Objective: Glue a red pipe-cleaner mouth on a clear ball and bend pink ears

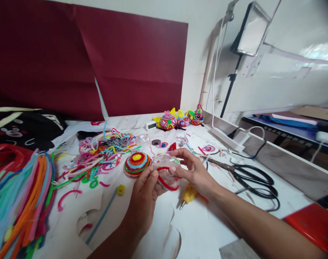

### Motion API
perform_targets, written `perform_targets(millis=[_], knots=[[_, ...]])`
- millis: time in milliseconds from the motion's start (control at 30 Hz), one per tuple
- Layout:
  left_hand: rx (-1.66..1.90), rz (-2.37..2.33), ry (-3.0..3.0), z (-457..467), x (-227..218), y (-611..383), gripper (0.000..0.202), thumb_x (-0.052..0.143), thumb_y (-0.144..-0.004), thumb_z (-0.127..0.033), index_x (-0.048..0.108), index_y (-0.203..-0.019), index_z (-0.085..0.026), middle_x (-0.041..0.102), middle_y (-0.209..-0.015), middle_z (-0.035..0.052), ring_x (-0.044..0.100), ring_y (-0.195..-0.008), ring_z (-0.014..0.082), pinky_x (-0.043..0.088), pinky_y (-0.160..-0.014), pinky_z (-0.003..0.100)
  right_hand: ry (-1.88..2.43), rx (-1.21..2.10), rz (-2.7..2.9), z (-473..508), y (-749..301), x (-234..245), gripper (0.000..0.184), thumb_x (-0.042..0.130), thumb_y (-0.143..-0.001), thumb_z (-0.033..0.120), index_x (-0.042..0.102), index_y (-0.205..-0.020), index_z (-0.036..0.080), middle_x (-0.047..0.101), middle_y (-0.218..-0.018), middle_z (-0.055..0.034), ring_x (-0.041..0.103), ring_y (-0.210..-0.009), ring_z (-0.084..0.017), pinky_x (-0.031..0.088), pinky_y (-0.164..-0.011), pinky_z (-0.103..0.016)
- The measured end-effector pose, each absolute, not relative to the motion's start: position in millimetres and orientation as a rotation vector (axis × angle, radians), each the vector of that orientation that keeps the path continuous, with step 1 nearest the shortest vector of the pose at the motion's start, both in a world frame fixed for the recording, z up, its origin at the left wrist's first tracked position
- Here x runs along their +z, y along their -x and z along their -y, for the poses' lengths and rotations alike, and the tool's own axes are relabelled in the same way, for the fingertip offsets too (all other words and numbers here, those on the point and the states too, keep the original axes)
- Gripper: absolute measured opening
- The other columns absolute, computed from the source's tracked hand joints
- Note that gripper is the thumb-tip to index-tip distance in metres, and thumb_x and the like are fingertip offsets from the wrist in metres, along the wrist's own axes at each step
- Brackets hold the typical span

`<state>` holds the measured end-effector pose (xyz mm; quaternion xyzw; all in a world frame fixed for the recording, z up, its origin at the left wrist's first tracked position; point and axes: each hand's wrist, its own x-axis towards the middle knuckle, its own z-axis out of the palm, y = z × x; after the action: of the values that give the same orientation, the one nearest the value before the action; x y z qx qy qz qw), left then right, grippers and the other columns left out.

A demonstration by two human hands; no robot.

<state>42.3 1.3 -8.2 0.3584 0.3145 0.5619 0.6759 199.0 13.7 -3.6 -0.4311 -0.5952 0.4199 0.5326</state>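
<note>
Above the table, my two hands hold a clear plastic half-ball (165, 160) between them. A red pipe cleaner (160, 182) curves along its edge. My left hand (145, 189) pinches the near left side, thumb and fingers pressed together on the rim. On the other side my right hand (194, 169) is closed, its thumb on the pipe cleaner and its fingers bent over the half-ball's top. Just behind my left hand lies a dome wound in striped pipe cleaner (135, 163). Below my right hand rests a yellow glue gun (189, 193), tip toward me.
Black-handled scissors (244, 174) lie at right, near a power strip (228, 140). Loose pipe cleaners (26, 201) fill the left side, with a tangled pile (104, 147) behind. Colourful wound figures (168, 120) and a small digital clock (150, 126) stand at the back.
</note>
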Motion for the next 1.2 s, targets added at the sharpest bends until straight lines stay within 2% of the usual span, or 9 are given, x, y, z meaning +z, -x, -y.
perform_targets(millis=[167,300,467,567,733,933,1200], knots=[[1.236,-0.701,-0.932,0.5,-12.6,-39.5,0.013,0.064,-0.084,-0.028,0.062,-0.089,-0.017,0.069,-0.08,0.0022,0.066,-0.074,0.0146,0.055,-0.071,0.027,1.014,0.93,1.421,-11.4,-196.5,-2.2,0.036,0.075,-0.072,0.04,0.058,-0.101,0.026,0.058,-0.111,-0.003,0.053,-0.107,-0.024,0.043,-0.089,-0.037],[1.215,-0.705,-1.051,1.7,-18.2,-37.0,0.015,0.059,-0.088,-0.03,0.063,-0.096,-0.018,0.07,-0.089,0.0037,0.066,-0.081,0.0169,0.054,-0.075,0.028,1.012,0.878,1.427,-10.6,-194.8,-0.6,0.035,0.074,-0.072,0.04,0.056,-0.098,0.025,0.057,-0.107,-0.0024,0.052,-0.106,-0.023,0.041,-0.092,-0.038],[1.241,-0.753,-1.078,1.4,-20.5,-36.8,0.016,0.063,-0.085,-0.034,0.063,-0.092,-0.019,0.072,-0.091,0.0042,0.067,-0.085,0.0205,0.053,-0.071,0.027,1.012,0.851,1.427,-11.3,-194.4,-2.8,0.035,0.073,-0.072,0.04,0.055,-0.098,0.025,0.057,-0.105,-0.0018,0.051,-0.105,-0.023,0.037,-0.096,-0.04],[1.234,-0.763,-1.069,-0.1,-22.3,-35.9,0.022,0.066,-0.083,-0.036,0.065,-0.096,-0.019,0.073,-0.093,0.006,0.067,-0.086,0.0226,0.053,-0.07,0.028,1.008,0.847,1.425,-12.1,-194.0,-5.4,0.036,0.074,-0.071,0.038,0.055,-0.099,0.026,0.057,-0.106,-0.0014,0.051,-0.104,-0.022,0.037,-0.096,-0.039],[1.209,-0.777,-1.112,-2.3,-28.0,-33.4,0.026,0.062,-0.086,-0.036,0.063,-0.107,-0.02,0.072,-0.097,0.0068,0.067,-0.089,0.0225,0.052,-0.07,0.027,1.011,0.874,1.397,-11.0,-191.7,-5.2,0.035,0.074,-0.07,0.037,0.054,-0.097,0.027,0.057,-0.106,-0.0014,0.052,-0.103,-0.022,0.042,-0.088,-0.036],[1.201,-0.781,-1.071,-1.9,-30.3,-32.3,0.033,0.063,-0.086,-0.037,0.061,-0.113,-0.02,0.07,-0.109,0.0087,0.065,-0.099,0.0244,0.053,-0.077,0.031,1.013,0.896,1.377,-10.8,-190.9,-6.4,0.037,0.074,-0.069,0.037,0.054,-0.098,0.025,0.058,-0.105,-0.0021,0.053,-0.1,-0.022,0.045,-0.082,-0.034],[1.189,-0.793,-1.117,-2.6,-31.8,-34.1,0.029,0.063,-0.085,-0.038,0.064,-0.108,-0.02,0.071,-0.099,0.0072,0.067,-0.09,0.0228,0.052,-0.072,0.029,1.029,0.945,1.334,-13.5,-189.7,-9.9,0.037,0.074,-0.067,0.035,0.052,-0.095,0.026,0.058,-0.101,-0.001,0.054,-0.093,-0.021,0.045,-0.075,-0.032]])
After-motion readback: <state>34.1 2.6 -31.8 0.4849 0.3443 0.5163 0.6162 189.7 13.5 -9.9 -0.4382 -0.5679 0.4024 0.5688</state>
